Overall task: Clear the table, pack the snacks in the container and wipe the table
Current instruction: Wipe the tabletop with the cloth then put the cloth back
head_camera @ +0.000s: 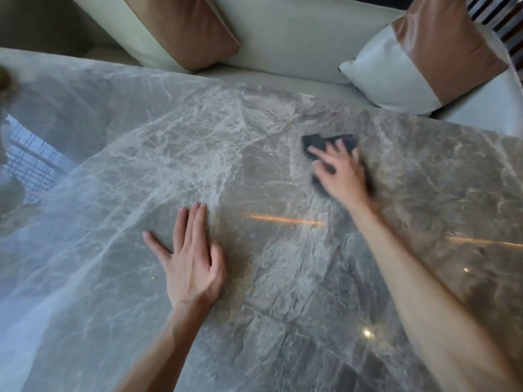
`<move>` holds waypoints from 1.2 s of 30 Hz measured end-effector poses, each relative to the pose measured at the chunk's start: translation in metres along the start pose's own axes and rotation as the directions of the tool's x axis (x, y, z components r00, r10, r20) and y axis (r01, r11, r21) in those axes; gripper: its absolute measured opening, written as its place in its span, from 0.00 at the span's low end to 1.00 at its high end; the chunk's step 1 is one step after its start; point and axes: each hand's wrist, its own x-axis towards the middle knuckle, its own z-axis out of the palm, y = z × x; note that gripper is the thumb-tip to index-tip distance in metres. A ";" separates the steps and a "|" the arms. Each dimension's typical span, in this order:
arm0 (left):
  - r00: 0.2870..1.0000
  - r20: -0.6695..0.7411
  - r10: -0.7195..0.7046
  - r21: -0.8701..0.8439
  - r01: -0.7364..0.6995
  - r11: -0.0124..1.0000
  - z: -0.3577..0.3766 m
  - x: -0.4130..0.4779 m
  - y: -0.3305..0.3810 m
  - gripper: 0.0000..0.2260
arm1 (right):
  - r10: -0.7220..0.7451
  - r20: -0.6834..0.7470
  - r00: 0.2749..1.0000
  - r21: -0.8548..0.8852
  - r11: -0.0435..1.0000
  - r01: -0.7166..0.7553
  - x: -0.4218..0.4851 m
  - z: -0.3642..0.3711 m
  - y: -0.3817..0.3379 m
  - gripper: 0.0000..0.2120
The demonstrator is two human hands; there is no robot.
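A glossy grey marble table fills the view. A dark grey cloth lies on it toward the far right. My right hand presses flat on that cloth with its fingers spread, and the hand is blurred by motion. My left hand rests palm down on the bare marble near the middle, fingers straight, holding nothing. No snacks or container show in this view.
A pale sofa runs behind the table's far edge, with a cream and brown cushion at the left and another cushion at the right. A blurred object sits at the far left edge.
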 end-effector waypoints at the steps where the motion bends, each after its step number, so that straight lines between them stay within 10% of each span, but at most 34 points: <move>1: 1.000 -0.009 0.001 -0.018 -0.002 1.000 0.001 0.001 -0.001 0.30 | -0.141 0.015 0.990 -0.034 0.989 0.141 -0.014 0.013 -0.025 0.18; 5: 0.998 -0.066 -0.005 -0.113 -0.002 0.994 0.000 -0.004 -0.003 0.28 | -0.537 0.080 0.840 0.131 0.841 0.526 -0.119 0.046 -0.111 0.17; 8: 0.996 -0.091 0.002 -0.146 -0.016 0.989 -0.001 -0.006 -0.003 0.28 | -0.511 0.099 0.854 0.393 0.809 0.438 -0.187 0.035 -0.121 0.12; 13: 0.995 -0.099 0.001 -0.162 -0.018 0.987 0.001 -0.005 -0.003 0.28 | 0.007 0.336 0.942 0.740 0.616 -0.269 -0.180 -0.018 -0.077 0.08; 17: 0.996 -0.091 0.008 -0.159 -0.022 0.987 -0.001 -0.004 -0.003 0.29 | 0.541 0.225 0.810 0.830 0.328 -0.450 -0.076 -0.075 0.008 0.08; 20: 0.996 -0.083 0.014 -0.149 -0.026 0.988 -0.001 -0.004 -0.003 0.29 | 0.486 0.017 0.874 0.744 0.578 -0.336 -0.006 -0.082 0.041 0.13; 24: 0.997 -0.079 0.007 -0.148 -0.019 0.989 0.000 -0.003 -0.003 0.29 | 0.167 -0.005 0.986 0.155 0.974 -0.164 0.021 -0.028 0.048 0.19; 30: 0.997 -0.071 0.009 -0.150 -0.020 0.988 0.000 -0.003 -0.003 0.28 | -0.171 0.108 0.979 -0.086 0.980 0.180 -0.056 0.012 -0.029 0.22; 36: 0.997 -0.071 0.004 -0.198 -0.018 0.980 0.001 -0.003 -0.006 0.26 | -0.433 0.178 0.884 0.152 0.899 0.410 -0.187 0.036 -0.116 0.24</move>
